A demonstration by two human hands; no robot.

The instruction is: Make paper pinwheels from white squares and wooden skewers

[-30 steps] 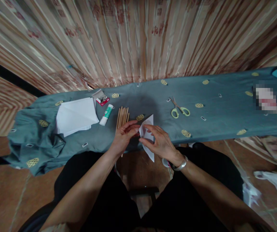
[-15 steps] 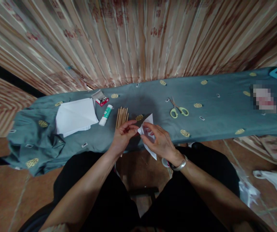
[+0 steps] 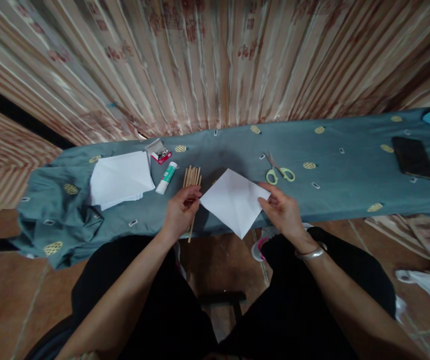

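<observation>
There are two hands, the left hand [image 3: 179, 212] and the right hand [image 3: 283, 212]. There is one open sheet of paper [image 3: 233, 201], one pile of white paper [image 3: 120, 179], one glue stick [image 3: 166, 177], one bunch of wooden sticks [image 3: 192, 177], one pair of scissors [image 3: 279, 171], one small box [image 3: 160, 156] and one black phone [image 3: 413, 157].

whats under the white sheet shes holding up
Under the white sheet, held by the left hand and right hand, lies the blue cloth. The wooden sticks lie beside its left corner. Whatever the sheet covers cannot be seen.

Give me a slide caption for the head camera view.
Both hands, left and right, hold an unfolded white paper square by opposite corners.
</observation>
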